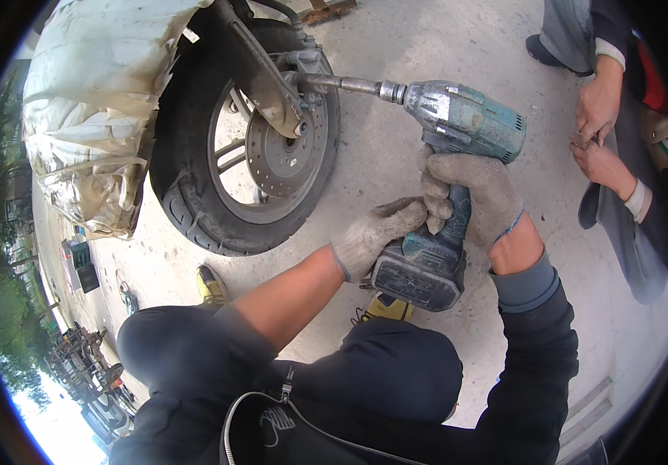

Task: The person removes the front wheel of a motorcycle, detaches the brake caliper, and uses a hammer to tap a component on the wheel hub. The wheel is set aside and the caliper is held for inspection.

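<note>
Impact wrench [473, 120] could twist if its extension [347, 84] slips near the brake disc [272, 164]; right hand [482, 184] (gloved) clamps its grip round the handle [458, 208], left hand's [376, 232] I cannot tell.

Pale concrete floor [396, 43] here, yellow shoe [211, 285] planted near the wheel [270, 157], dark box [80, 267] sitting well left of it!

Pale concrete ground [442, 39] lies in daylight, its left edge bordered by green trees [8, 310] and, apparently, a washed-out sky [59, 422].
</note>
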The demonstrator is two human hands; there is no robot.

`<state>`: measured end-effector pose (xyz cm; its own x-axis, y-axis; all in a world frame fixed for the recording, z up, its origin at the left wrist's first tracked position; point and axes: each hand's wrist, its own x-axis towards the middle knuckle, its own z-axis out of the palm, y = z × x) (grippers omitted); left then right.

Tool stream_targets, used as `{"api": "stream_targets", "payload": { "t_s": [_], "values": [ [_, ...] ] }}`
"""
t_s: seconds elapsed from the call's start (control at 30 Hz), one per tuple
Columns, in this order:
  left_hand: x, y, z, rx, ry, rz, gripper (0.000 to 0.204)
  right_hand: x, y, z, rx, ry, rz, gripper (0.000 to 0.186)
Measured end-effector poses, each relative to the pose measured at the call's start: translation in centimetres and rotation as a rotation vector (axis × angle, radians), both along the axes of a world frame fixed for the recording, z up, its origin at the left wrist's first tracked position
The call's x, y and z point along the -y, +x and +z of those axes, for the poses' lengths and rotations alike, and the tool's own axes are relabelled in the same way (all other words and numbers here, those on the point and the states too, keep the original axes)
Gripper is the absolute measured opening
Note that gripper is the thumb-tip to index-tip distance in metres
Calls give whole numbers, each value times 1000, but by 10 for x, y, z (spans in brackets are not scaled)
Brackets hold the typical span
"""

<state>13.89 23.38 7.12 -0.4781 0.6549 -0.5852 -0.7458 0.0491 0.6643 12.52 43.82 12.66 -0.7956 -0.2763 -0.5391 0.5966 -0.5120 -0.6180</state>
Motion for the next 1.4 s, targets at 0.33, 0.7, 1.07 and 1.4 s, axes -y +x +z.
{"api": "stream_targets", "payload": {
  "t_s": [0.33,0.7,1.07,1.4],
  "values": [
    [-3,5,-6,-294,184,46,42,1,-1,-6,-45,82,-8,21],
    [-3,5,-4,336,196,183,41,0,1,-10,-24,57,-8,20],
    [-3,4,1,220,146,105,44,-1,-1,-3,18,36,-26,22],
    [-5,6,-5,150,121,144,48,-3,-1,-1,39,11,-24,26]
  ]
}}
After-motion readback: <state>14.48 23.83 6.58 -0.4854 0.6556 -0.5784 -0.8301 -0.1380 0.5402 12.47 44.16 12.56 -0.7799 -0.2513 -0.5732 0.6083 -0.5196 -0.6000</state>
